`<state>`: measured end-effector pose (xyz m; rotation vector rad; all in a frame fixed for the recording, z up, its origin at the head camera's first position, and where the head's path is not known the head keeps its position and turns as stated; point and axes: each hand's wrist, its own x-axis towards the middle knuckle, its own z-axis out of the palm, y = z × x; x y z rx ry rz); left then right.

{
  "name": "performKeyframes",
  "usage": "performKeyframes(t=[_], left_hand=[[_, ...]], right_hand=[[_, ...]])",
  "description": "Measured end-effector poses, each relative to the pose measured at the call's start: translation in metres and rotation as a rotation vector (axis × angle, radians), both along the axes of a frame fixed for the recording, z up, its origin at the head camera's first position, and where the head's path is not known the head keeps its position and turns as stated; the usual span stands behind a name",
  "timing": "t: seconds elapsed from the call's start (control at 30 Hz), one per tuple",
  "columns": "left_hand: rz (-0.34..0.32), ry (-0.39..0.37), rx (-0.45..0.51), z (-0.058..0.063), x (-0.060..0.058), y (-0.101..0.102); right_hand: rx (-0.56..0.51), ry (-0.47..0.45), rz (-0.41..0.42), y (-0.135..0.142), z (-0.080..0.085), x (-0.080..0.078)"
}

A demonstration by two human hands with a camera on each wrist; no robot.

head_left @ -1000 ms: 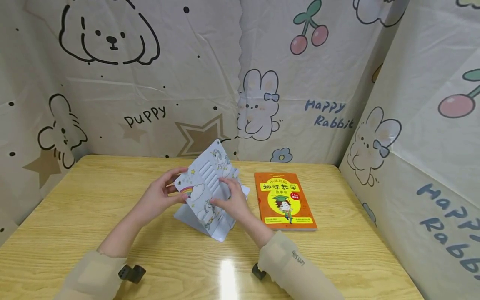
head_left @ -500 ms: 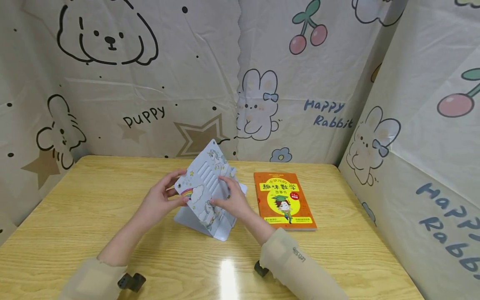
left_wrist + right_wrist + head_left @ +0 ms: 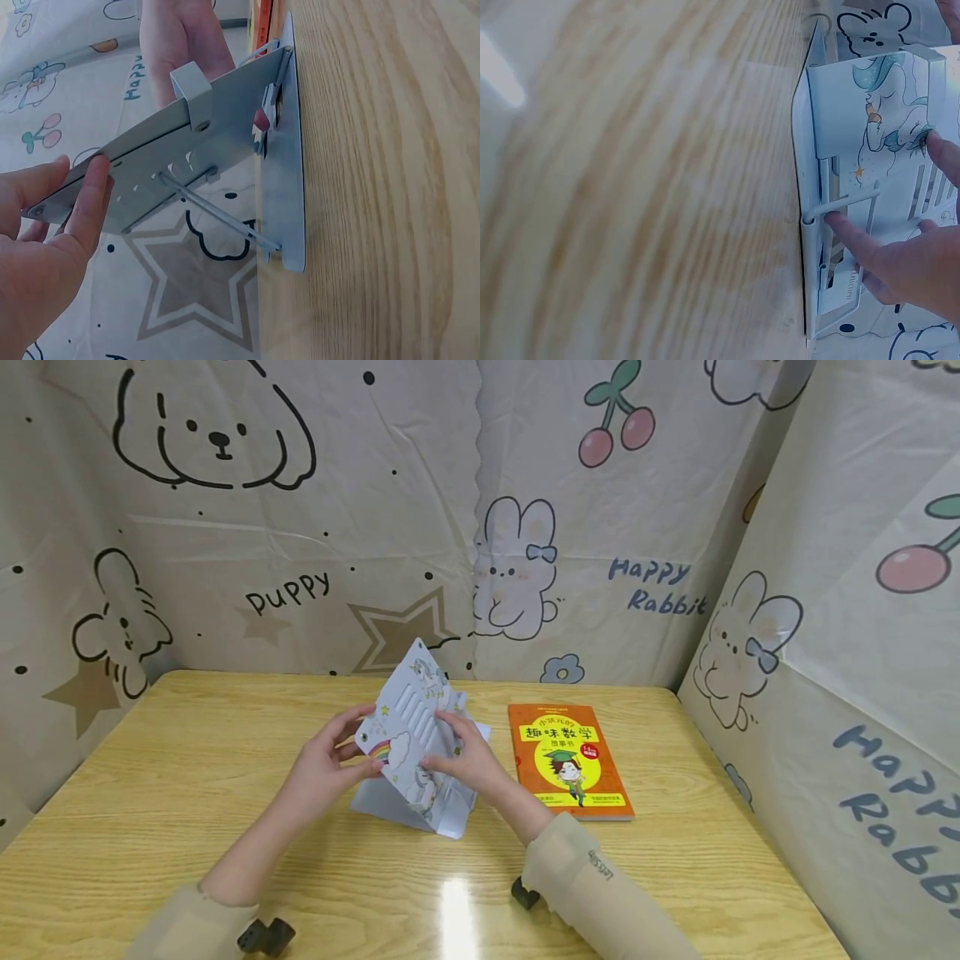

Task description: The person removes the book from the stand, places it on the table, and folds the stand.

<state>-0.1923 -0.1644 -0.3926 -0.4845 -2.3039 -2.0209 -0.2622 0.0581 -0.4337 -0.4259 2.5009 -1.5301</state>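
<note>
Bookstand [image 3: 412, 739], just below and left of frame centre, turns slightly: its top corner [image 3: 418, 648] now sits further left, its lower lip [image 3: 454, 816] further right, suggesting an adjustment underway. The left hand [image 3: 326, 762] pinches its left edge; the right hand [image 3: 474, 760] spreads against its front.

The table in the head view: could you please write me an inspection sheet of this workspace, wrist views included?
Surface: wooden table, with a glare streak on the person's side.
Job's things: pale unicorn-print stand, base apparently resting on the table, panel tilted up.
Clutter: orange book, lying flat right of the stand, apart from it.
Grippers: left hand pinches the panel's edge; right hand touches its front, whether gripping is unclear.
Cables: nothing seen.
Surroundings: cartoon-print cloth behind the table and along its right side.
</note>
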Motion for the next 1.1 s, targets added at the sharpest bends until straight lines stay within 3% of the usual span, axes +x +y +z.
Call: performKeyframes(t=[0.47,1.1], left_hand=[[0.063,-0.039,0.001,0.000,0.009,0.013],[0.110,-0.038,0.039,0.001,0.016,0.027]], right_hand=[[-0.023,-0.028,0.033,0.003,-0.002,-0.005],[0.019,-0.068,0.097,0.011,0.001,-0.013]])
